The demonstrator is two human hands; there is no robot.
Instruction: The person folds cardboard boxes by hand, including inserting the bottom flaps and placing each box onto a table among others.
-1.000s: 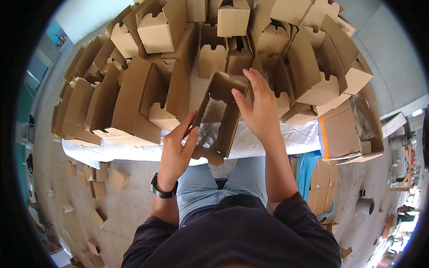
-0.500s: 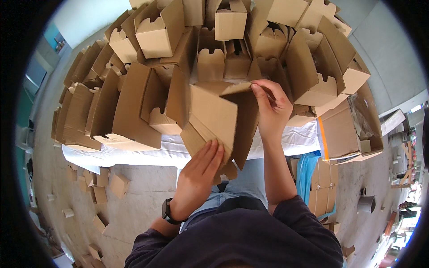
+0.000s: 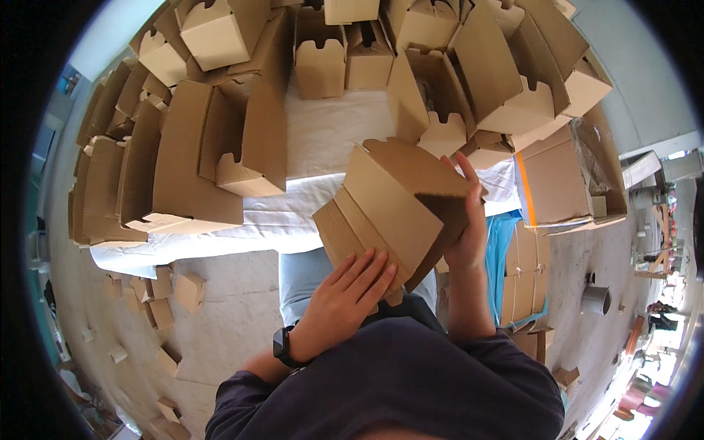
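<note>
Tilted in front of my body is a brown cardboard box, held between both hands with its flaps partly unfolded. My left hand lies over the creased flap at its lower left, fingers stretched side by side against the board; its thumb is hidden. On the box's right side, my right hand grips the wall, with fingertips showing past the upper edge and the palm partly hidden. A dark watch sits on my left wrist. Behind the held box, a table with a white cloth carries many similar boxes.
Open boxes stand in rows on the left, with more boxes at the right. A larger carton with orange tape stands at the right end. Below it are bundled flat cartons in blue plastic. Small boxes lie on the floor.
The held box has come closer to my body and slightly right, turning as it moved. My right hand has gone from its top corner down to its right side. More white cloth shows.
</note>
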